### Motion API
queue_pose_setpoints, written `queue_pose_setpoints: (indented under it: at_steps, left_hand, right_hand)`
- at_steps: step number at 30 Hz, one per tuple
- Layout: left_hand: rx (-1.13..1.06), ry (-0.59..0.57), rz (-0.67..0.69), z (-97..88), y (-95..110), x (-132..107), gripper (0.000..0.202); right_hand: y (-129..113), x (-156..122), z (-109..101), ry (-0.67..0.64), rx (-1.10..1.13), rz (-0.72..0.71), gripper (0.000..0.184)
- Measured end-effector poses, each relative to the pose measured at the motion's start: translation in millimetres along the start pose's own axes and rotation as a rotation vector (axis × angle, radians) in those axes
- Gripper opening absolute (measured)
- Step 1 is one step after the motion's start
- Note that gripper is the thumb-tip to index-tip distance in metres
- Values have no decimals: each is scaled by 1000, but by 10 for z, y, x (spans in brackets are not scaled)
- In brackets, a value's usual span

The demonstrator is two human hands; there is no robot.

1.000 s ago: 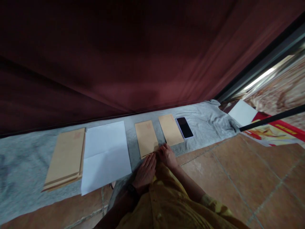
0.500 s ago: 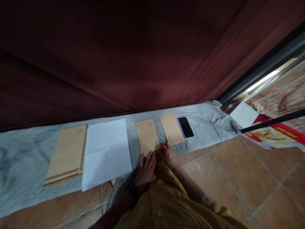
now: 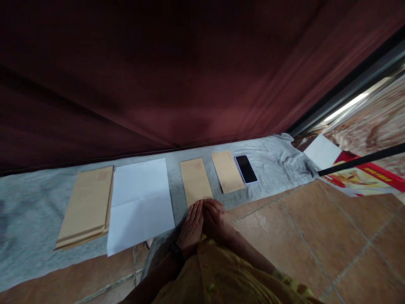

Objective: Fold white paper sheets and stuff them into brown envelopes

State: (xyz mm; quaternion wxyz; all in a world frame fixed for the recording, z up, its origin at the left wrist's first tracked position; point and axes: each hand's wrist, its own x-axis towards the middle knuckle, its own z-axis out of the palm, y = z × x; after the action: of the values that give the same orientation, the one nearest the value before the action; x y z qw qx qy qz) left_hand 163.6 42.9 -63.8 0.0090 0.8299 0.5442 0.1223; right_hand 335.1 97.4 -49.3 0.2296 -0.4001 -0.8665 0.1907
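My left hand (image 3: 191, 226) lies flat with fingers stretched out over the near end of a narrow brown envelope (image 3: 195, 179) on the grey cloth (image 3: 28, 211). My right hand (image 3: 215, 219) sits beside it, fingers curled down at the envelope's near right corner; what they hold, if anything, is hidden. A second narrow brown envelope (image 3: 227, 171) lies just to the right, apart from both hands. Left of the hands lie a white sheet of paper (image 3: 140, 202) and a stack of large brown envelopes (image 3: 87, 204).
A black phone (image 3: 246, 168) lies on the cloth beside the right envelope. A dark red curtain (image 3: 158, 76) hangs behind the cloth. Brown floor tiles (image 3: 316, 236) spread to the right, with a white sheet (image 3: 321, 150), a red printed poster (image 3: 363, 177) and a black rod (image 3: 360, 159).
My right hand has drawn back from between the two narrow envelopes to the near end of the left one, next to my left hand, which has barely moved.
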Motion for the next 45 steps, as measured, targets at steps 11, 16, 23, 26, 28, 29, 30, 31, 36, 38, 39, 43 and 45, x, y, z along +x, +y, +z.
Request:
queue_pose_setpoints:
  at_steps: [11, 16, 23, 26, 28, 29, 30, 31, 36, 38, 39, 43, 45]
  left_hand:
    - [12, 27, -33, 38, -3, -13, 77]
    - [38, 11, -31, 15, -23, -47, 77]
    - [86, 0, -47, -77, -79, -132, 75]
    - [95, 18, -75, -91, -92, -160, 75]
    - [94, 33, -88, -81, -96, -172, 75]
    - [93, 38, -90, -72, -98, -176, 76]
    - [94, 41, -91, -59, -100, -180, 76]
    - [96, 44, -88, -45, -102, -182, 76]
    - [93, 88, -71, 33, -118, -193, 76]
    - [97, 102, -76, 51, -126, -198, 76]
    - [98, 103, -76, 54, -130, -201, 76]
    - [90, 91, -75, 33, -139, -210, 73]
    - [83, 89, -80, 26, -139, -211, 72]
  right_hand:
    - [73, -118, 78, -110, -156, -10, 57]
    - [70, -120, 72, -88, -168, -3, 54]
    - [86, -132, 61, -84, -176, 15, 55]
    - [116, -142, 21, -67, -181, 32, 55]
    - [128, -146, -1, -54, -179, 43, 55]
    - [123, -145, -8, -49, -177, 49, 55]
    - [108, -142, -12, -45, -176, 56, 55]
    - [81, -136, -11, -42, -175, 62, 55]
    - [-197, -41, 46, -106, -116, -19, 58]
    - [-293, 8, 81, -134, -89, -55, 60]
    - [-319, 27, 95, -138, -84, -59, 60]
    - [-267, 32, 119, -132, -109, -42, 59]
    - [-187, 3, 116, -132, -131, -46, 60]
